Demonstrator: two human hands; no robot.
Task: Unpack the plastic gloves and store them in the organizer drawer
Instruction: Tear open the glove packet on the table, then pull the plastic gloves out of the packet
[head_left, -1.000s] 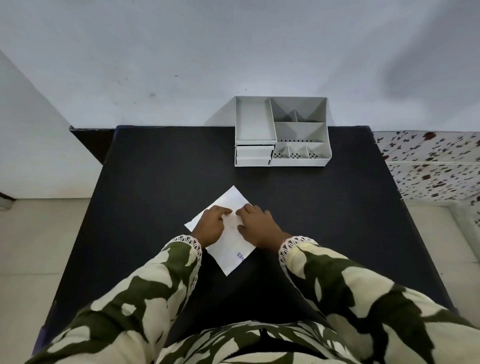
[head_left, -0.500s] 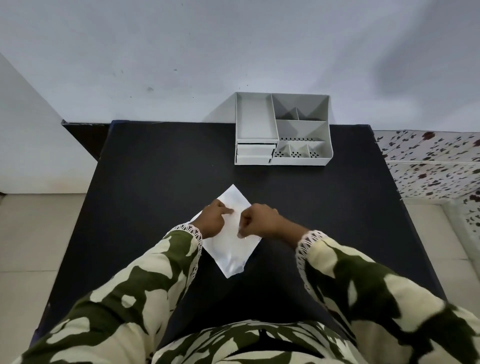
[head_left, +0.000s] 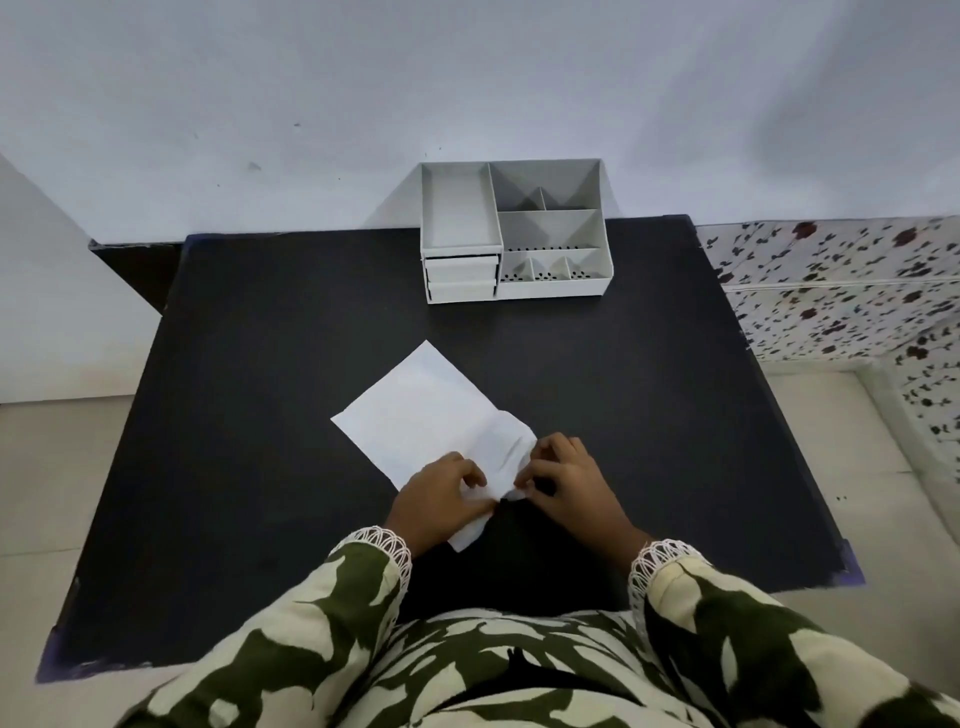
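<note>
A flat white glove packet (head_left: 426, 415) lies diagonally on the black table (head_left: 260, 441), crumpled at its near right end. My left hand (head_left: 436, 501) pinches the packet's near edge. My right hand (head_left: 569, 480) pinches the same crumpled end from the right, and the fingertips of both hands almost meet. A white desk organizer (head_left: 550, 283) stands at the table's far edge against the wall. Its two small drawers (head_left: 461, 280) sit at the front left, both pushed in.
The organizer has a long tray on the left and several open compartments on the right. A pale wall rises behind the table. A floral-patterned surface (head_left: 841, 291) lies to the right, tiled floor (head_left: 52, 493) to the left.
Both hands have slid from the packet's middle to its near right end and now pinch it there. That end is crumpled and slightly lifted. The far part of the packet is uncovered.
</note>
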